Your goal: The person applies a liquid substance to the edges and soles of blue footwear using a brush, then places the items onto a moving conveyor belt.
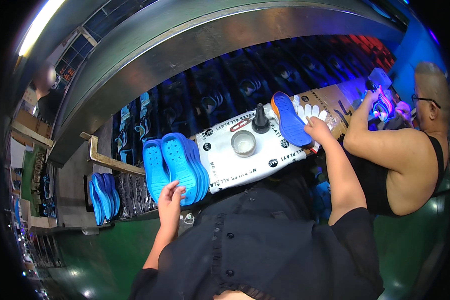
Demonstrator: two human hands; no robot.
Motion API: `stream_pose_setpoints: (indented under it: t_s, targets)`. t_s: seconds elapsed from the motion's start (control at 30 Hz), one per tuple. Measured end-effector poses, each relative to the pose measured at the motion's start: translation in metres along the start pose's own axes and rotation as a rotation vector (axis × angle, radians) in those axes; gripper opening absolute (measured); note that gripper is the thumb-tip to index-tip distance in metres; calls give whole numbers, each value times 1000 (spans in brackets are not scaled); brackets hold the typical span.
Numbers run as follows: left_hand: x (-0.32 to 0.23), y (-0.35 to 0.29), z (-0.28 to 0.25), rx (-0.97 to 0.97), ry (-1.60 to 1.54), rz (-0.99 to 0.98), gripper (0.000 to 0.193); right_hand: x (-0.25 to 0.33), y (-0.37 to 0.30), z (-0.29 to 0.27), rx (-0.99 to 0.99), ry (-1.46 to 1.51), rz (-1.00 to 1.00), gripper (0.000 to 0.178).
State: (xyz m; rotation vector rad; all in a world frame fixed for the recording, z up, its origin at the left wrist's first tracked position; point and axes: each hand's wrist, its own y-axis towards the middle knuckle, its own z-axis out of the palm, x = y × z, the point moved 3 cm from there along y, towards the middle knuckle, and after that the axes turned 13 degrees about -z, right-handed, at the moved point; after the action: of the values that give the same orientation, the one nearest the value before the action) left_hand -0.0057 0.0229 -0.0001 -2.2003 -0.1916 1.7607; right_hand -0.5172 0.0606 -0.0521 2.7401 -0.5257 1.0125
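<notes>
My right hand (pixel 319 131) has its fingers closed at the near end of a dark blue shoe sole (pixel 291 122) with an orange rim. That sole lies tilted over the right part of the cloth-covered work surface, next to a white glove (pixel 312 111). At the left, my left hand (pixel 170 197) is at the near end of stacked bright blue shoe soles (pixel 180 162). Its fingers are loosely bent and apart, with nothing visible between them. A bowl (pixel 243 143) with pale contents, a black cone-shaped object (pixel 260 119) and a red tool (pixel 240 125) are between my hands.
Another person (pixel 390 165) works at my right, holding a brightly lit piece. Beyond the printed white cloth (pixel 225 170), rows of dark racks with shoe parts (pixel 250 85) run under a metal beam (pixel 185 45). More blue soles (pixel 104 197) stand at the far left.
</notes>
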Motion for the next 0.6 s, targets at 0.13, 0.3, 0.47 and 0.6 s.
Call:
stream_pose_setpoints:
  t_s: [0.13, 0.3, 0.47, 0.6]
  targets:
    - [-30, 14, 53, 393, 55, -86, 37, 30, -27, -24, -235, 56, -159, 21]
    - [-68, -2, 147, 937, 214, -107, 61, 66, -92, -50, -363, 509, -246, 14]
    - [-104, -34, 177, 1088, 40, -68, 64, 161, -134, -56, -311, 467, -452, 11]
    - [-94, -42, 116, 738, -263, 61, 49, 254, -131, -29, -360, 200, -797, 10]
